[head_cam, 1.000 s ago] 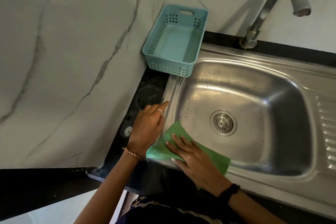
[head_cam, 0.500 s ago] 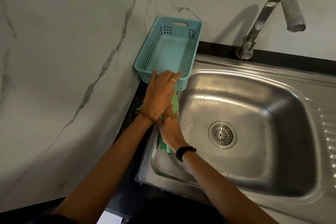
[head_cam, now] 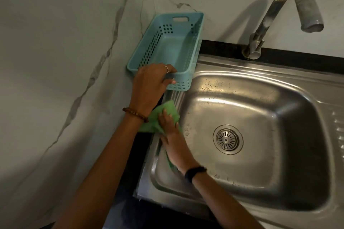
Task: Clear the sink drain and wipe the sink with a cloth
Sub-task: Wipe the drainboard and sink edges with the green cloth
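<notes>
A stainless steel sink (head_cam: pixel 270 117) fills the right of the view, with a round metal drain strainer (head_cam: pixel 227 139) in its floor. My right hand (head_cam: pixel 172 135) presses a green cloth (head_cam: pixel 163 115) flat against the sink's left rim. My left hand (head_cam: pixel 150 85) grips the near edge of a light blue plastic basket (head_cam: pixel 178 48), thumb on its front wall and fingers over the rim. The basket has nothing in it and sits at the sink's back left corner.
A curved metal faucet (head_cam: pixel 275 16) rises at the back, spout over the basin. Marble-patterned walls close the left and back. A black counter strip (head_cam: pixel 223 47) runs behind the sink. Ridged drainboard (head_cam: pixel 337 135) lies at the right edge.
My left hand went from the counter beside the sink up to the basket and took hold of its near edge. My right hand slid the cloth from the front rim to the left rim.
</notes>
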Tool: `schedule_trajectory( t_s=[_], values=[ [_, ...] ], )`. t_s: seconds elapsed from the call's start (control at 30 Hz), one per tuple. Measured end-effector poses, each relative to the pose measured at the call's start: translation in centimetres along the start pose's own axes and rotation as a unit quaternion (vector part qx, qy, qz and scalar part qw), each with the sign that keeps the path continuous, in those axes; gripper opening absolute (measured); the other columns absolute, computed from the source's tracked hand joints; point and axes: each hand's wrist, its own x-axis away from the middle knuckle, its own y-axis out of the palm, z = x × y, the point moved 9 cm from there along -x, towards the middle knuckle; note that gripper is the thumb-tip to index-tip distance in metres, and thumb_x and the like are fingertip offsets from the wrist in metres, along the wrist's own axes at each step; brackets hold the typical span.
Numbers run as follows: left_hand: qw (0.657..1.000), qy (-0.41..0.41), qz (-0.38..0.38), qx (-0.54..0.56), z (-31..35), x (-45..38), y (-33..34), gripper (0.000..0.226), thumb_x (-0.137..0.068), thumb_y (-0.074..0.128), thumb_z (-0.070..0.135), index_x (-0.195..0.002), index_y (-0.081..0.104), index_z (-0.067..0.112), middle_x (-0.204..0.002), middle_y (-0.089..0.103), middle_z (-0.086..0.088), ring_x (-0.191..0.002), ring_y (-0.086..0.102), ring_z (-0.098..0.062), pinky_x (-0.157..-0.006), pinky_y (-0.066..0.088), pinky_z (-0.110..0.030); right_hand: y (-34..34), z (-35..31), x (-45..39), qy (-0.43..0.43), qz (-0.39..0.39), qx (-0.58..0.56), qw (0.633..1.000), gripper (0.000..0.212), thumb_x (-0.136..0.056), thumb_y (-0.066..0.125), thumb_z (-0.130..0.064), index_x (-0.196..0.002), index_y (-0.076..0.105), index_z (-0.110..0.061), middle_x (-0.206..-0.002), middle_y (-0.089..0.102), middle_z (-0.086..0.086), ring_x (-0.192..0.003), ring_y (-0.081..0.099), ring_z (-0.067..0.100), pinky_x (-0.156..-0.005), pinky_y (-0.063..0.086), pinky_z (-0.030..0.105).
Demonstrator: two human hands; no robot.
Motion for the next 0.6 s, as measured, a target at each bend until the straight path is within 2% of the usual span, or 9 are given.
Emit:
schedule_trajectory(
  t_s=[0.1,0.17,0.2,0.27,0.37,0.47,0.6],
  values=[
    [0.999,0.011,0.009,-0.034,0.3,0.3,0.2,0.021,-0.078,0.067,0.016,-0.097,0.068,0.008,-0.092,0.071,-0.010,-0.088,0.064,-0.028,-0.086,0.047,-0.043,-3.6,1.4,-4.7,0.022,0.041,-0.058,0.997,0.053,-0.096,0.041,-0.007,-0.146,0.024,-0.014,-0.155,0.022,0.008,-0.143,0.020,0.023,-0.118,0.022,0.036],
    [0.998,0.011,0.022,-0.052,0.3,0.5,0.3,0.021,-0.078,0.067,0.016,-0.097,0.068,0.008,-0.092,0.071,-0.010,-0.087,0.064,-0.029,-0.087,0.046,-0.045,-5.5,2.9,-7.4,0.046,0.047,-0.085,0.994,0.043,-0.096,0.041,-0.005,-0.138,0.038,-0.010,-0.143,0.039,0.018,-0.131,0.039,0.032,-0.111,0.035,0.044],
    [0.998,0.009,0.027,-0.060,0.3,0.6,0.3,0.021,-0.078,0.067,0.015,-0.097,0.067,0.009,-0.093,0.071,-0.010,-0.087,0.064,-0.029,-0.089,0.045,-0.046,-6.4,3.7,-8.5,0.054,0.047,-0.084,0.994,0.039,-0.095,0.041,-0.003,-0.134,0.043,-0.008,-0.139,0.042,0.019,-0.128,0.043,0.033,-0.110,0.036,0.047],
    [0.996,0.008,0.035,-0.078,0.2,0.7,0.6,0.021,-0.077,0.068,0.015,-0.097,0.067,0.009,-0.092,0.071,-0.009,-0.086,0.063,-0.029,-0.092,0.045,-0.050,-8.3,5.2,-10.8,0.049,0.065,-0.016,0.997,0.037,-0.093,0.043,-0.001,-0.130,0.049,-0.007,-0.142,0.040,0.020,-0.131,0.038,0.033,-0.114,0.027,0.052],
    [0.995,0.002,0.010,-0.099,-0.4,1.0,1.9,0.018,-0.080,0.065,0.015,-0.098,0.066,0.012,-0.092,0.069,-0.007,-0.091,0.063,-0.028,-0.105,0.033,-0.049,-10.5,6.0,-13.5,-0.008,0.071,0.212,0.975,0.043,-0.094,0.044,-0.011,-0.137,0.044,-0.012,-0.153,0.028,0.012,-0.141,0.027,0.023,-0.119,0.002,0.052],
    [0.995,-0.006,-0.001,-0.103,-0.7,1.3,2.7,0.015,-0.082,0.063,0.014,-0.097,0.065,0.012,-0.091,0.068,-0.007,-0.092,0.063,-0.028,-0.107,0.029,-0.048,-11.5,7.0,-14.5,-0.019,0.063,0.304,0.950,0.047,-0.097,0.039,-0.020,-0.143,0.033,-0.017,-0.157,0.021,0.005,-0.142,0.026,0.017,-0.119,-0.002,0.049],
    [0.994,-0.020,-0.008,-0.105,-0.8,1.5,3.3,0.014,-0.082,0.062,0.011,-0.096,0.064,0.010,-0.091,0.068,-0.009,-0.092,0.063,-0.030,-0.109,0.026,-0.053,-13.3,8.4,-13.8,0.005,0.080,0.334,0.939,0.052,-0.099,0.034,-0.017,-0.148,0.016,-0.014,-0.158,0.014,0.005,-0.146,0.012,0.017,-0.119,-0.004,0.044]
  ],
)
